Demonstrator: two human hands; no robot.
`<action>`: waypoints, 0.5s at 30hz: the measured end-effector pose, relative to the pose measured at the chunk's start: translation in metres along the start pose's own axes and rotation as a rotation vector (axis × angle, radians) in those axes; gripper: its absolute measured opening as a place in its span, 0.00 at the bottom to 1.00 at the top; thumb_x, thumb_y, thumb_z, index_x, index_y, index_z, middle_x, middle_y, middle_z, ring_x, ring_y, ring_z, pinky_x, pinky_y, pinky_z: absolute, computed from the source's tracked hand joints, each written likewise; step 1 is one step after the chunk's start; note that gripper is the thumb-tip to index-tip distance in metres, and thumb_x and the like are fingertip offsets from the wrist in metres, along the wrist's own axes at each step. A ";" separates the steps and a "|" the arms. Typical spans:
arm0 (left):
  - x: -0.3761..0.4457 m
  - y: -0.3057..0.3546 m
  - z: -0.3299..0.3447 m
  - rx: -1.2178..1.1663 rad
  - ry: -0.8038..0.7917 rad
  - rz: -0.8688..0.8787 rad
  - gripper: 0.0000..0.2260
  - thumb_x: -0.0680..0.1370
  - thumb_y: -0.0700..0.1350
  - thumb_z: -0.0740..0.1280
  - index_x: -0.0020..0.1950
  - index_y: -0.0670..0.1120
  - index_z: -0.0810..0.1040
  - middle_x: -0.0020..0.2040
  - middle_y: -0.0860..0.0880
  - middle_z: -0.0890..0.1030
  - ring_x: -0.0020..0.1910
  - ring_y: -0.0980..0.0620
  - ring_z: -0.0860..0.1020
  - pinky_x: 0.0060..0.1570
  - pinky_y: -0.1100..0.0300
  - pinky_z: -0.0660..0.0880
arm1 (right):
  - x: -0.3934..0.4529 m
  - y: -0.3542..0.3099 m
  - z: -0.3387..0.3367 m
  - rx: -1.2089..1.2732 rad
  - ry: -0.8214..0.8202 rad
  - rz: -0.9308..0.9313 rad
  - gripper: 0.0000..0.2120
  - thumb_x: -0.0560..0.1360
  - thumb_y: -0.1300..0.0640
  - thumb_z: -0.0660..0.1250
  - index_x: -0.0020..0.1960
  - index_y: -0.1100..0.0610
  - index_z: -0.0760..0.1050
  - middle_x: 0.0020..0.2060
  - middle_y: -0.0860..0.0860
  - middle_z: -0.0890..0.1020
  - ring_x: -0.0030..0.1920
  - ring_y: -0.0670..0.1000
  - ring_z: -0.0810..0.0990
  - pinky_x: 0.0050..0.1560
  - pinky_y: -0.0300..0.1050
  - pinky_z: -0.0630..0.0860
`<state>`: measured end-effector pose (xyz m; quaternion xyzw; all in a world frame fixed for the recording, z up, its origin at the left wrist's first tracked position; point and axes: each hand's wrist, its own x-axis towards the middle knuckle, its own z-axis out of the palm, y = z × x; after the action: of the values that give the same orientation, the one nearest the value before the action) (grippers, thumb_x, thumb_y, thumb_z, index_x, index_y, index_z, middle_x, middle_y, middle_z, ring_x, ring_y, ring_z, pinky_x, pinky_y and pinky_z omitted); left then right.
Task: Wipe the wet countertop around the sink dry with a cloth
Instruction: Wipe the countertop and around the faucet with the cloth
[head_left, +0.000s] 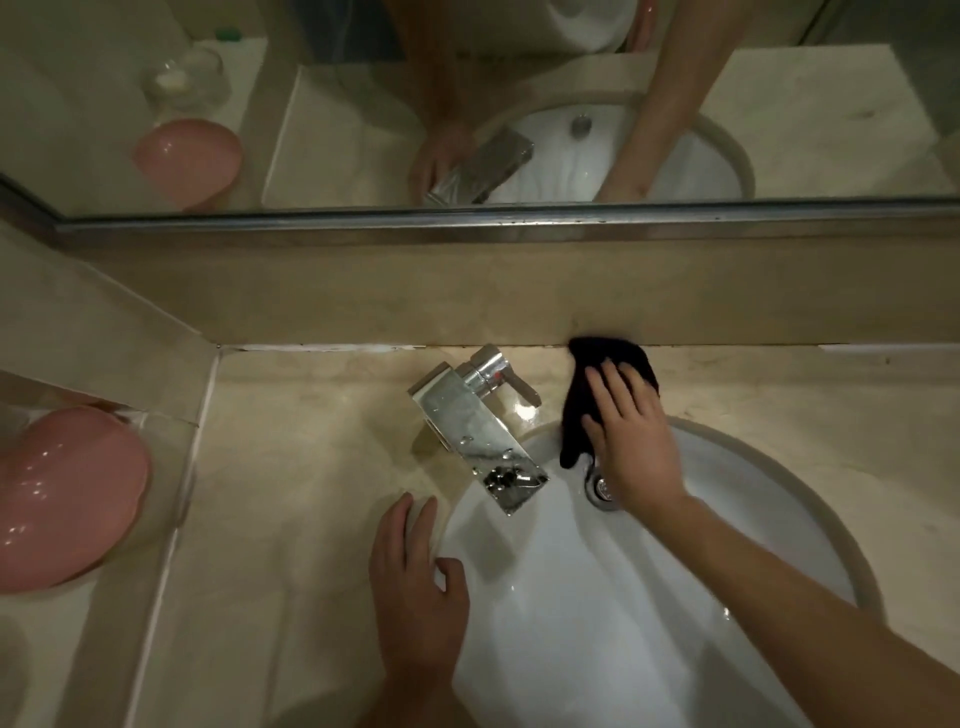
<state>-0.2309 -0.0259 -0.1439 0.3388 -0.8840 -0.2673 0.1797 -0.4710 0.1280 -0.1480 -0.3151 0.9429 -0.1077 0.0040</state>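
Observation:
A black cloth (582, 405) lies on the beige stone countertop (311, 457) behind the white oval sink (571, 597), up against the backsplash, with one corner hanging over the basin rim. My right hand (631, 436) presses flat on the cloth with fingers spread. On the sink's left rim my left hand (415, 577) rests with fingers straight, holding nothing. Wet glints show on the counter beside the chrome faucet (475, 426).
The faucet's spout reaches over the basin between my hands. The drain (602, 488) sits beside my right wrist. A pink basin (62, 499) stands on a lower ledge at the left. A mirror (467, 104) runs above the backsplash.

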 end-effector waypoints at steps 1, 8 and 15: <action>0.001 0.000 0.000 -0.009 -0.004 0.000 0.25 0.71 0.41 0.58 0.66 0.42 0.79 0.71 0.44 0.73 0.71 0.43 0.71 0.71 0.57 0.64 | -0.001 -0.019 0.006 0.032 0.005 0.026 0.26 0.81 0.51 0.53 0.76 0.61 0.66 0.75 0.59 0.69 0.74 0.62 0.65 0.73 0.58 0.62; -0.001 -0.001 0.000 -0.082 -0.014 -0.041 0.25 0.76 0.46 0.59 0.72 0.41 0.73 0.73 0.48 0.71 0.73 0.47 0.69 0.75 0.59 0.61 | -0.041 -0.128 0.012 0.928 0.109 0.164 0.42 0.77 0.66 0.70 0.77 0.33 0.56 0.74 0.38 0.66 0.74 0.53 0.68 0.72 0.55 0.68; -0.003 0.006 -0.008 -0.240 -0.031 -0.158 0.21 0.83 0.47 0.51 0.76 0.47 0.67 0.74 0.54 0.70 0.73 0.53 0.69 0.73 0.56 0.65 | -0.075 -0.158 0.018 0.547 -0.010 -0.251 0.15 0.78 0.51 0.61 0.61 0.51 0.80 0.59 0.48 0.82 0.53 0.51 0.79 0.46 0.47 0.80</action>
<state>-0.2276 -0.0229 -0.1345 0.3794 -0.8188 -0.3898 0.1835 -0.3158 0.0460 -0.1378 -0.4171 0.8325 -0.3557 0.0801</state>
